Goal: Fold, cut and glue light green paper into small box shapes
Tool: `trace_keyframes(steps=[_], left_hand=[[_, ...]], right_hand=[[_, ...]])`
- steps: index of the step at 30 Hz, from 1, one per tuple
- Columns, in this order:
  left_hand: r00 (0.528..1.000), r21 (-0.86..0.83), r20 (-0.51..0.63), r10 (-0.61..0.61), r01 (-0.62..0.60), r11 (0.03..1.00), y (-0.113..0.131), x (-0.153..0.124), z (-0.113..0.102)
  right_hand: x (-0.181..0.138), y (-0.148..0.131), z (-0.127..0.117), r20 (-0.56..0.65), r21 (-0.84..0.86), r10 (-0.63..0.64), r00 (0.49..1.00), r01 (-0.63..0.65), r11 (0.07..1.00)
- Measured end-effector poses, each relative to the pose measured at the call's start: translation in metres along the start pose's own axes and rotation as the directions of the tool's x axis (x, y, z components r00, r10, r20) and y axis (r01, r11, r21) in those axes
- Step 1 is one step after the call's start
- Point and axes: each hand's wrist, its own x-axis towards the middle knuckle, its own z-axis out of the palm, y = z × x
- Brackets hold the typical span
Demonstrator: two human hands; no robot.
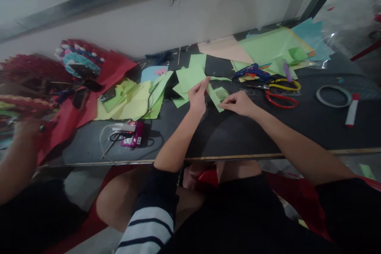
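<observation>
My left hand (198, 96) pinches the upper end of a light green paper piece (214, 96) between thumb and fingers. Its lower end is between the closed fingertips of my right hand (239, 103). Behind my left hand lie several loose green paper sheets (190, 75). A blue glue gun (253, 72) rests on the table beyond my right hand. Just right of that hand is a pair of scissors (281, 94) with one red and one yellow handle loop.
Yellow and green sheets (133, 101) lie left beside red paper (114, 73). A purple box (133, 135) with a cable sits near the front edge. A tape roll (333, 96) and a marker (352, 110) lie right. Another person's arm (22, 154) reaches in at far left.
</observation>
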Motion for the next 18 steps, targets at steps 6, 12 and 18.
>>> trace_keyframes(steps=[6, 12, 18], left_hand=[[0.985, -0.051, -0.171, 0.021, -0.031, 0.998, 0.012, 0.024, -0.017], [0.997, -0.053, -0.050, -0.067, 0.064, 0.997, 0.002, 0.025, -0.015], [0.977, -0.032, 0.100, -0.186, 0.190, 0.981, -0.006, 0.003, 0.003]], right_hand=[[-0.002, -0.003, 0.002, 0.090, -0.042, -0.019, 0.996, 0.023, 0.999], [-0.002, 0.002, -0.001, -0.285, 0.010, -0.099, 0.953, 0.106, 0.994], [-0.007, 0.000, -0.002, -0.187, -0.192, -0.435, 0.881, 0.402, 0.896]])
